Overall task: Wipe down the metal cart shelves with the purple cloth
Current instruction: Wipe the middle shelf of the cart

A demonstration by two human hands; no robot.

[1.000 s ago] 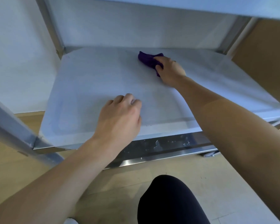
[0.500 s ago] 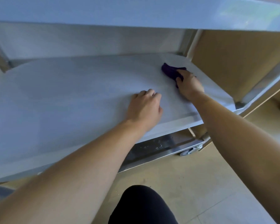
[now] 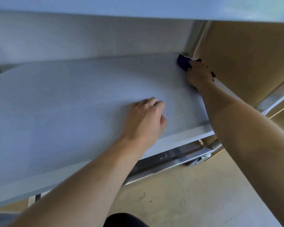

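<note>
Now the purple cloth (image 3: 183, 63) sits in the far right corner of the cart shelf (image 3: 72, 104), just beside the rear right upright; half a second ago it lay a little short of that corner, and a second ago it was near the middle of the shelf's far edge. The right hand (image 3: 199, 74) presses down on the cloth with its fingers closed over it, a scrap of purple showing past the hand on the right side as well. The left hand (image 3: 146, 118) rests on the shelf nearer the front edge, fingers curled under and holding nothing (it has kept much the same spot on the shelf across all three moments). The two hands are well apart. The shelf above (image 3: 138, 7) crosses the top of the view. Below the front edge, the lower frame of the cart and a caster (image 3: 202, 158) show at the near right, over a pale floor (image 3: 195, 194). No brand, label or writing can be read anywhere; the surfaces are plain and somewhat blurred.
</note>
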